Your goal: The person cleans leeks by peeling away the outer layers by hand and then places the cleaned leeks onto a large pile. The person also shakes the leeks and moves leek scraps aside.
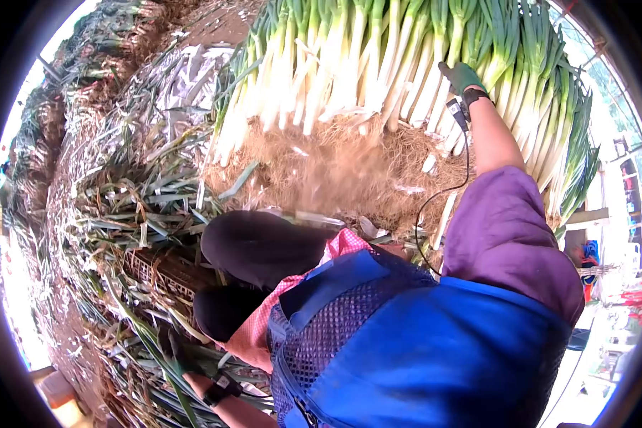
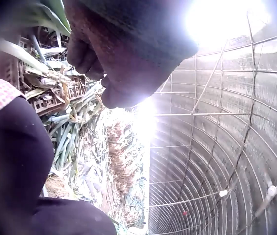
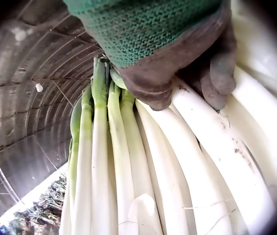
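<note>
My right hand, in a green glove with a dark grey palm, reaches onto the wide pile of leeks at the upper right. In the right wrist view, the thumb and curled fingers of this hand grip the white shank of a leek lying among others. Down at the lower left, my gloved left hand overlaps long green leaves. Its fingers are bent in the left wrist view, with leaves beside them; I cannot tell whether it grips any.
Roots fringe the near side of the leek pile. A plastic crate lies amid loose leaves left of my bent knees. More leek heaps line the far left. A cable trails from the right wrist.
</note>
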`<state>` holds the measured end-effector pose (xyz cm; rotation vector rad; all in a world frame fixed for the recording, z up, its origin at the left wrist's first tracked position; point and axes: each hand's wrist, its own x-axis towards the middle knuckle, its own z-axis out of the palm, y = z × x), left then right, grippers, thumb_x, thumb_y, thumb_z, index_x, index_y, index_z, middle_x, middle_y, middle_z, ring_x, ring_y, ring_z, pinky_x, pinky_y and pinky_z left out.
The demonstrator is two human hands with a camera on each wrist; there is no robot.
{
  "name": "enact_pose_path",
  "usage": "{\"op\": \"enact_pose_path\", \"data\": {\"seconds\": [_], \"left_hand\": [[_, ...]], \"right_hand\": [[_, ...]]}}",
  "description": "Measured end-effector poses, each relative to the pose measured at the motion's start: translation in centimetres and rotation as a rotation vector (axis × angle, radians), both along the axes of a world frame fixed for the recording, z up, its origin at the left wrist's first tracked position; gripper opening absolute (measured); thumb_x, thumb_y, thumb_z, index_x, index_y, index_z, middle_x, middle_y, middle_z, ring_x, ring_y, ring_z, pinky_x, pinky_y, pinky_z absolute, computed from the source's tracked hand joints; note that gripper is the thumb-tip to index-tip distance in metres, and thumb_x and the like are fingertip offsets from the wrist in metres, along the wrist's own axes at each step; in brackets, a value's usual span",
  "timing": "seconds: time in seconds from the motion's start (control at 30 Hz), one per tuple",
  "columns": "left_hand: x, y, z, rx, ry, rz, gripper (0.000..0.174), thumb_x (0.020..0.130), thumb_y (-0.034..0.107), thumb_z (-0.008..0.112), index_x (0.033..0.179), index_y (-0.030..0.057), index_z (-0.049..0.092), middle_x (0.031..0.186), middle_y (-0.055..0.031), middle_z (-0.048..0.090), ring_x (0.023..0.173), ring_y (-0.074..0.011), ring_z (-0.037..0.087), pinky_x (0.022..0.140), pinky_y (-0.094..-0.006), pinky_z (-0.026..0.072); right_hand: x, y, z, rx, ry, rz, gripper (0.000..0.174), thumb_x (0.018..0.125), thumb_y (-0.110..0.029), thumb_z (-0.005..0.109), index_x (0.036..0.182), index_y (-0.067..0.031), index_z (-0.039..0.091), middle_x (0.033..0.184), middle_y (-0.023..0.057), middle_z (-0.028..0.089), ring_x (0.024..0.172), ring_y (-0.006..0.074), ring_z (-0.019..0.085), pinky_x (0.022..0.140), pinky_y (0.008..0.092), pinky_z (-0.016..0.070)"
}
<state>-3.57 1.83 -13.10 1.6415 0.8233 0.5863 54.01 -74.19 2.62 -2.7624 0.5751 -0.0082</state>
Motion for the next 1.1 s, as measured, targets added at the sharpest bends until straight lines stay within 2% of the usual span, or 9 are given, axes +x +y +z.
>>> {"op": "enact_pose_path", "data": {"seconds": [0.1,0.2,0.23,0.3,0.47,0.63,0.83,1.0,1.1], "left_hand": [[-0.6,0.1,-1.0,-0.069,0.038,0.055,0.047,0.090,0.021,0.067,0.131,0.0028,0.053,0.121,-0.0081,0.060,0.103,-0.0179,0.059,0.086,-0.0308,0.0497],[-1.6,-0.2,-1.3,-0.174,0.070,0.186,0.047,0.089,0.022,0.069,0.130,0.0046,0.055,0.117,-0.0060,0.062,0.097,-0.0163,0.061,0.079,-0.0301,0.0520],[-2.0,-0.1,-1.2,-0.213,0.073,0.233,0.047,0.088,0.022,0.070,0.129,0.0052,0.055,0.115,-0.0053,0.062,0.095,-0.0158,0.061,0.077,-0.0299,0.0527],[-3.0,-1.4,-0.1,-0.145,-0.039,0.272,0.045,0.087,0.020,0.070,0.127,0.0033,0.056,0.111,-0.0046,0.063,0.093,-0.0144,0.060,0.077,-0.0290,0.0515],[-8.2,2.5,-7.2,-0.016,0.038,0.379,0.049,0.087,0.016,0.069,0.130,0.0005,0.052,0.121,-0.0081,0.061,0.102,-0.0150,0.059,0.085,-0.0290,0.0487],[-6.8,2.5,-3.4,0.187,0.390,0.385,0.055,0.084,0.026,0.068,0.129,-0.0012,0.053,0.129,-0.0176,0.058,0.119,-0.0260,0.056,0.102,-0.0352,0.0432],[-5.1,8.0,-3.2,0.642,0.681,0.458,0.051,0.077,0.035,0.067,0.121,0.0110,0.057,0.119,-0.0184,0.058,0.112,-0.0386,0.054,0.095,-0.0466,0.0444],[-3.2,13.3,-2.7,0.710,0.935,0.498,0.055,0.074,0.035,0.071,0.121,0.0131,0.054,0.125,-0.0147,0.055,0.116,-0.0348,0.052,0.097,-0.0457,0.0435],[-2.4,16.5,-3.7,0.495,1.062,0.517,0.077,0.071,0.040,0.072,0.137,0.0122,0.045,0.139,-0.0171,0.047,0.128,-0.0356,0.044,0.108,-0.0443,0.0356]], "right_hand": [[-0.4,-1.5,-1.0,0.014,-0.142,0.075,0.087,0.084,-0.059,0.061,0.134,0.0104,0.044,0.131,0.0302,0.052,0.121,0.0404,0.051,0.101,0.0420,0.0412],[2.4,-3.9,-2.9,0.020,-0.260,0.158,0.077,0.086,-0.055,0.060,0.123,0.0124,0.053,0.107,0.0240,0.067,0.102,0.0328,0.063,0.088,0.0427,0.0481],[6.7,-8.4,-6.6,-0.296,-0.509,0.229,0.076,0.086,-0.058,0.057,0.118,0.0120,0.056,0.098,0.0218,0.070,0.094,0.0341,0.065,0.083,0.0449,0.0495],[3.9,-2.2,-3.5,-0.721,-0.551,0.367,0.078,0.089,-0.051,0.057,0.132,0.0129,0.044,0.131,0.0330,0.049,0.120,0.0412,0.051,0.103,0.0426,0.0411],[-0.4,17.2,-2.1,-0.257,-0.529,0.605,0.068,0.091,-0.038,0.062,0.134,0.0108,0.042,0.135,0.0287,0.048,0.126,0.0383,0.046,0.106,0.0399,0.0374],[-8.0,36.2,-7.3,0.548,-0.251,1.072,0.051,0.092,-0.024,0.066,0.134,-0.0018,0.049,0.122,0.0119,0.057,0.108,0.0193,0.053,0.093,0.0327,0.0442],[-25.1,53.6,-4.4,0.497,-0.044,1.595,0.036,0.087,-0.018,0.065,0.117,0.0001,0.058,0.097,0.0163,0.064,0.093,0.0291,0.063,0.083,0.0377,0.0498],[-29.4,58.0,-8.7,0.560,0.069,1.755,0.030,0.088,-0.019,0.061,0.112,0.0004,0.059,0.099,0.0181,0.065,0.091,0.0320,0.064,0.080,0.0375,0.0511],[-29.4,59.1,-10.1,0.393,-0.258,1.933,0.022,0.087,-0.013,0.062,0.106,-0.0014,0.061,0.095,0.0179,0.065,0.086,0.0341,0.064,0.078,0.0393,0.0507]]}}
